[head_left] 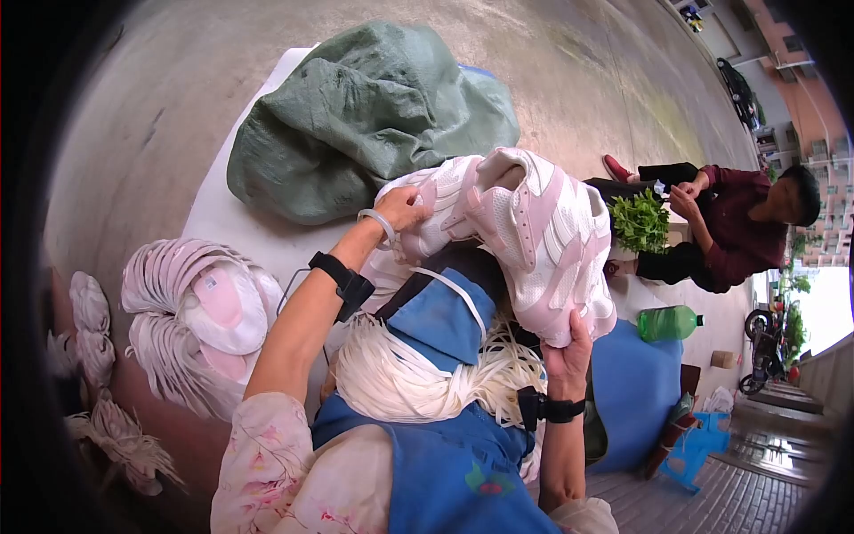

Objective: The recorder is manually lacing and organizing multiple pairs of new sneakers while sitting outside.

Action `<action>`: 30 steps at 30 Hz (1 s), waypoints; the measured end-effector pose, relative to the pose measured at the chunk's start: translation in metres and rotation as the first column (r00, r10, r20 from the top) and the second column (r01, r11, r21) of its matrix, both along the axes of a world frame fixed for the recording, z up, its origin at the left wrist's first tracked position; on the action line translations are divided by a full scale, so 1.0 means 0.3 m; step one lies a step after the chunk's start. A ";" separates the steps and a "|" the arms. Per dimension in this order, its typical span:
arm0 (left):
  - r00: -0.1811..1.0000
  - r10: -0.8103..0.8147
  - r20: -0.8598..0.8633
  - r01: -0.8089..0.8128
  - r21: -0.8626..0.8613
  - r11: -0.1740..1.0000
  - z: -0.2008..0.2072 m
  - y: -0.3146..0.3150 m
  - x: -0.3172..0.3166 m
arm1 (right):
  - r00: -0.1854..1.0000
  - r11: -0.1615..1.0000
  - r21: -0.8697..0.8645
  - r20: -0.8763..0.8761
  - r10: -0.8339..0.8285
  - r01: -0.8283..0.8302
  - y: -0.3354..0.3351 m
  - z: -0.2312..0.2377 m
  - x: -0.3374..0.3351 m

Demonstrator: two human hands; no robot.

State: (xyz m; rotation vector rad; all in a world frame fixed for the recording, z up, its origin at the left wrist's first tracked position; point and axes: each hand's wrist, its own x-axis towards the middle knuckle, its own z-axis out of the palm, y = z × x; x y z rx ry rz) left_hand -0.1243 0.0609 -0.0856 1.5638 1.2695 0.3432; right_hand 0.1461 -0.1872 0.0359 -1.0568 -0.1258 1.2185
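Observation:
A nested stack of pink and white sneaker uppers point(551, 236) is held up in front of me, bending over to the right. My left hand point(405, 212) has its fingers closed on the left part of the stack, near the green sack. Under the toe end at the lower right, my right hand point(567, 356) grips with its thumb up against the upper. Across my lap lies a thick bundle of white shoelaces point(382, 378), over my blue apron point(454, 481). Part of the lap behind the stack is hidden.
A large green woven sack point(374, 116) lies ahead on a white sheet point(218, 200). More stacked uppers point(191, 325) sit at my left. At the right are a green bottle point(669, 322), a blue stool point(698, 454), and a seated person point(747, 227) beside green leaves point(639, 221).

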 end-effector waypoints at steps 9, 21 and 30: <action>0.903 0.161 0.399 -0.133 -0.097 0.986 0.099 -0.012 -0.020 | 0.999 0.997 -0.064 0.031 -0.032 0.034 -0.008 -0.013 0.062; 0.773 0.134 0.620 0.018 -0.233 0.972 0.241 -0.442 -0.114 | 0.994 0.991 0.118 -0.085 0.068 -0.058 -0.261 -0.096 0.152; 0.654 0.391 0.647 -0.308 -0.243 0.920 0.140 -0.428 -0.124 | 0.992 0.992 0.099 -0.092 0.088 -0.079 -0.235 -0.108 0.143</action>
